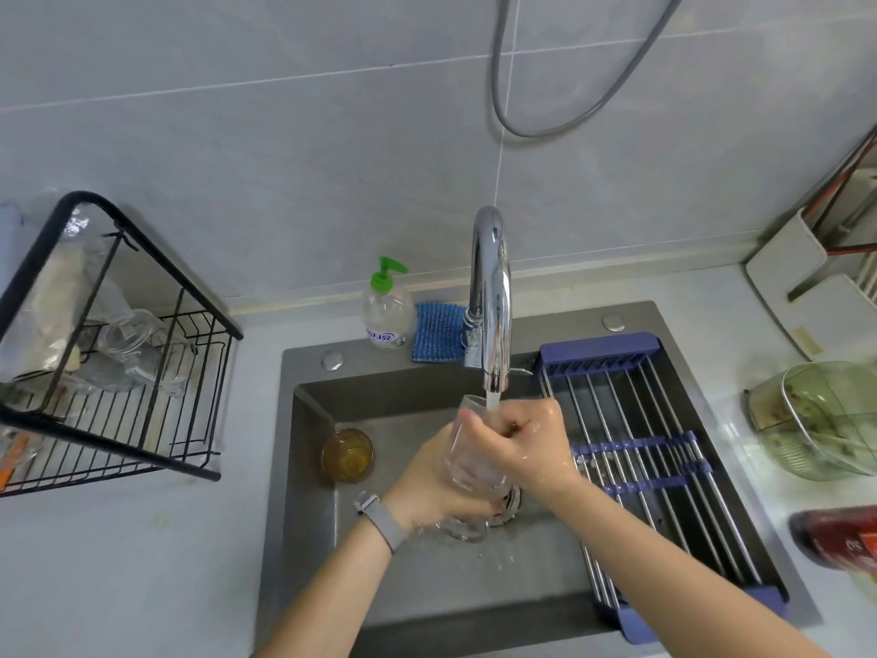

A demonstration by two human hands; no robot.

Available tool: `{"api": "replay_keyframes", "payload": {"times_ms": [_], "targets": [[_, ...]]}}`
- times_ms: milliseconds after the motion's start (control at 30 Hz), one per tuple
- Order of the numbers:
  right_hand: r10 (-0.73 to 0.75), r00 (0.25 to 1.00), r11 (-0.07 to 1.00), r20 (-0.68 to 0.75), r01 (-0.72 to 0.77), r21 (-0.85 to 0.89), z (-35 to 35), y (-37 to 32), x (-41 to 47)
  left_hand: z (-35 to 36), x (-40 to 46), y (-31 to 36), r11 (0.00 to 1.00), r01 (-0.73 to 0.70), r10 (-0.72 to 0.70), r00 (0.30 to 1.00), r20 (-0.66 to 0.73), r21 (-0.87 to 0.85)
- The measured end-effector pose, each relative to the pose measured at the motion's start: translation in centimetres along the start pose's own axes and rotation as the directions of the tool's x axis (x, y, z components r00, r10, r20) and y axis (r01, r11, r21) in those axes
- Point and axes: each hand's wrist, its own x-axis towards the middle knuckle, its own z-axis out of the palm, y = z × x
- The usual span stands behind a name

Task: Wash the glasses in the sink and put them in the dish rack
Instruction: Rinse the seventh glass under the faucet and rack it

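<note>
Both forearms enter from the bottom edge and meet over the sink [303, 467]. Left hand [427, 486], a band on its wrist, has its fingers curled round the lower body of a clear glass [467, 460] and holds it beneath the faucet [491, 306], from which water runs onto the rim. Right hand [519, 444] is closed over the upper part of the glass near the mouth, fingers bent against it; whether any fingers reach inside cannot be determined. The glass stands roughly upright, long axis tilted slightly, mouth toward the spout and base toward the drain [510, 503]. A second, amber glass [347, 455] stands upright in the sink basin just left of the hands, nearer the left hand, apparently unwashed. The black dish rack [142, 382] sits on the counter well to the left of the sink, on the left hand's side; it already holds clear glassware and some plastic-wrapped items. A blue roll-up drainer [631, 448] spans the right part of the sink and holds nothing. A soap bottle [387, 308] and blue cloth [439, 332] rest behind the basin. Judgement: rinsing is in progress; transfer to the rack will go leftward
</note>
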Motion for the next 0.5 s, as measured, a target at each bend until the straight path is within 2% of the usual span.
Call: {"api": "replay_keyframes", "payload": {"times_ms": [67, 100, 200, 233, 300, 367, 400, 467, 500], "targets": [[0.066, 0.992, 0.981, -0.108, -0.084, -0.174, 1.0, 0.0, 0.0, 0.7, 0.4, 0.9, 0.975, -0.141, 0.159, 0.982, -0.097, 0.171], [0.082, 0.985, 0.967, -0.149, -0.115, -0.228, 1.3, 0.2, -0.2, 0.8, 0.6, 0.6, 0.971, -0.169, 0.189, 0.976, -0.108, 0.172], [0.156, 0.98, 0.929, -0.127, -0.189, -0.317, 2.0, 0.3, -0.7, 0.2, 0.2, -0.5, 0.989, -0.146, 0.146, 0.988, -0.046, 0.018], [0.142, 0.986, 0.924, -0.092, -0.165, -0.344, 2.1, 0.3, -0.9, -0.2, 0.2, -1.0, 0.989, -0.136, 0.136, 0.991, -0.008, -0.05], [0.013, 0.999, 0.943, -0.032, -0.022, -0.331, 1.8, 0.4, -1.0, -0.6, 0.1, -1.4, 0.989, -0.082, 0.084, 0.996, 0.013, -0.125], [-0.037, 0.999, 0.99, 0.034, 0.042, -0.135, 1.1, 0.7, -0.9, -0.8, 0.0, -1.3, 0.978, -0.044, 0.047, 0.999, 0.011, -0.206], [0.005, 1.0, 1.0, 0.031, -0.005, 0.009, 0.9, 1.0, -0.8, -0.9, 0.0, -1.4, 0.974, -0.035, 0.036, 0.999, 0.0, -0.226], [0.192, 0.981, 0.946, 0.019, -0.191, 0.263, 0.2, 1.5, -0.4, -1.0, -0.1, -1.4, 0.978, -0.044, 0.038, 0.999, -0.032, -0.203], [0.297, 0.951, 0.883, 0.088, -0.308, 0.354, -0.4, 1.7, -0.3, -1.1, -0.2, -1.2, 0.986, -0.065, 0.06, 0.997, -0.038, -0.155]]}}
